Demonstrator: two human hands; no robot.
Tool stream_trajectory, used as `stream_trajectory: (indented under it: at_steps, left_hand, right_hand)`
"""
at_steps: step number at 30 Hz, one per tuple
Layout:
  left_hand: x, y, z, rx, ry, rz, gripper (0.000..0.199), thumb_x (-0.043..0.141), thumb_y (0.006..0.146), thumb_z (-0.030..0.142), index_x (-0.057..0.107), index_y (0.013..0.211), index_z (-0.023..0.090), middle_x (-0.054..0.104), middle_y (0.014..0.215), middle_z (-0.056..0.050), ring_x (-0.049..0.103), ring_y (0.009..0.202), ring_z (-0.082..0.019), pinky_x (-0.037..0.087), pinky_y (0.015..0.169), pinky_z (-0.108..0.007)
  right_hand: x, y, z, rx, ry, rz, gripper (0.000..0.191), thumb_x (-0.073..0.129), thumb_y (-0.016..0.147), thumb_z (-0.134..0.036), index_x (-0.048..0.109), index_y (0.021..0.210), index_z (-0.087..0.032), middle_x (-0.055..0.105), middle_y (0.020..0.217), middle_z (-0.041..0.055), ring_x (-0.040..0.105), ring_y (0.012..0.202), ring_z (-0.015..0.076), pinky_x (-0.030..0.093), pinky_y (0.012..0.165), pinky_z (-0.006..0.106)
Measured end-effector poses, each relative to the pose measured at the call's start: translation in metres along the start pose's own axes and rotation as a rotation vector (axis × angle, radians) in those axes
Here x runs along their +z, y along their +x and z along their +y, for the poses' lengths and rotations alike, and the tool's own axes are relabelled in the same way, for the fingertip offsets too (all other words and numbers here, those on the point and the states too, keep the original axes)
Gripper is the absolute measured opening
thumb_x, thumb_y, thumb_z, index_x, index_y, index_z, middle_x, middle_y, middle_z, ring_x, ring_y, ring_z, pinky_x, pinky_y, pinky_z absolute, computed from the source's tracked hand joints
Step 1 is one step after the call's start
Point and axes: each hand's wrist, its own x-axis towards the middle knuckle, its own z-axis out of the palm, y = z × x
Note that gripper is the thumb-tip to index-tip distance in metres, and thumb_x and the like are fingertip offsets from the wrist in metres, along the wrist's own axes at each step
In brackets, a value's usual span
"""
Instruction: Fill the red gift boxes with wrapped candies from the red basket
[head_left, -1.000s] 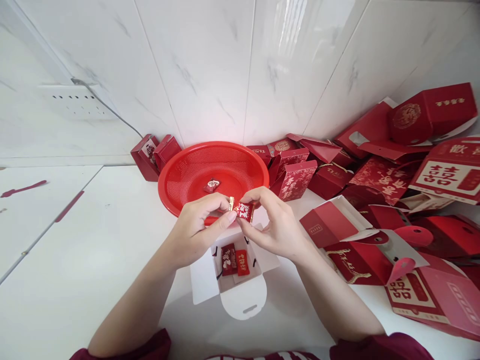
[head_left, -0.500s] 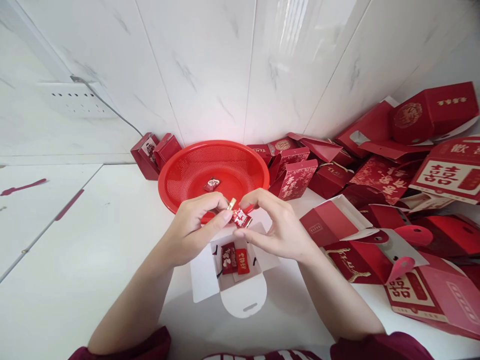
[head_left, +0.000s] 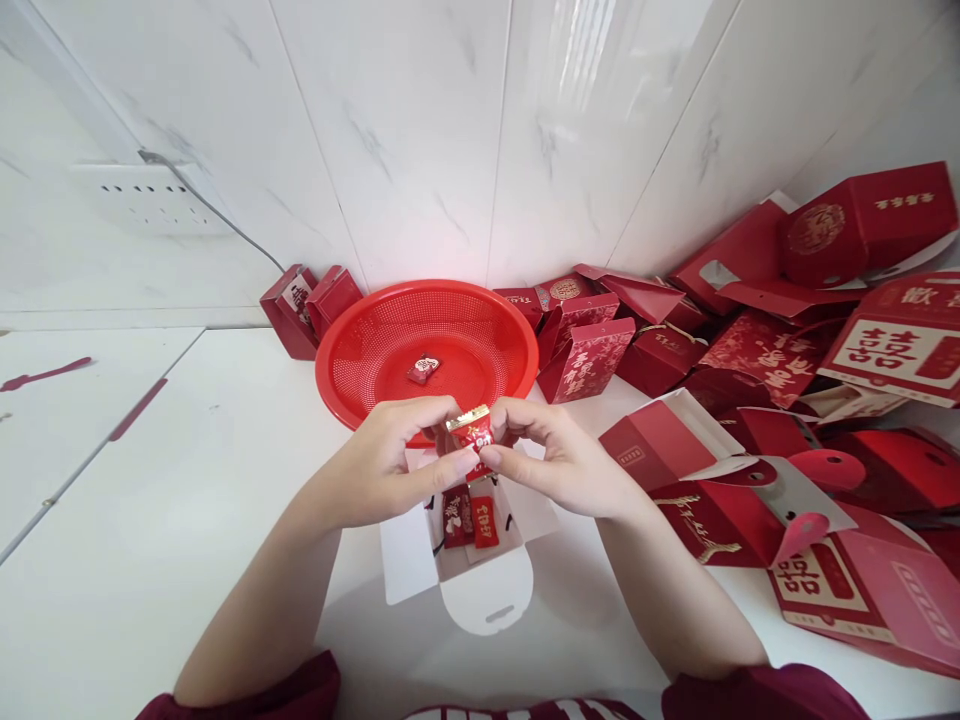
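A red candy (head_left: 474, 432) in a gold-ended wrapper is pinched between my two hands, upright and facing me. My left hand (head_left: 397, 455) grips its left side with thumb and fingers. On its right side, my right hand (head_left: 559, 460) is closed in the same way. Below them an opened box (head_left: 409, 560) lies with its white flaps spread on the table. Inside it are a dark red wrapped candy (head_left: 456, 517) and a brighter red one (head_left: 485, 522). Just beyond my hands, another wrapped candy (head_left: 424, 369) rests in the red plastic basket (head_left: 337, 390).
Red gift boxes (head_left: 795, 350) are heaped along the right side, some with open flaps. Two small red boxes (head_left: 300, 310) stand left of the basket against the tiled wall (head_left: 420, 130). A grey cable (head_left: 217, 210) runs down from a wall socket. The white table (head_left: 187, 480) extends left.
The candy has been turned from a tilt to upright, its printed face toward me. My right hand has moved left and closed on it; both thumbs now meet at its front.
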Motion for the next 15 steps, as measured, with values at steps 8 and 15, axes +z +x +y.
stream_trajectory:
  at_steps: [8, 15]
  left_hand:
    - [0.0023, 0.0009, 0.0002, -0.03, -0.029, -0.084, 0.02, 0.049, 0.095, 0.03, 0.054, 0.082, 0.016, 0.053, 0.076, 0.001, 0.05, 0.068, -0.013, 0.04, 0.062, -0.027]
    - [0.0038, -0.0002, -0.0017, -0.028, 0.024, -0.097, 0.018, 0.048, 0.094, 0.029, 0.055, 0.084, 0.016, 0.056, 0.076, 0.001, 0.051, 0.068, -0.013, 0.04, 0.061, -0.027]
  right_hand:
    - [-0.0002, -0.0005, -0.0013, 0.0, -0.04, -0.06, 0.018, 0.061, 0.093, -0.034, 0.06, 0.089, -0.017, 0.063, 0.087, 0.0018, 0.056, 0.078, 0.0137, 0.046, 0.073, 0.029]
    - [-0.0025, -0.0009, -0.0034, -0.01, -0.088, -0.081, 0.025, 0.049, 0.099, -0.037, 0.058, 0.086, -0.018, 0.062, 0.086, 0.0015, 0.054, 0.079, 0.0145, 0.045, 0.074, 0.03]
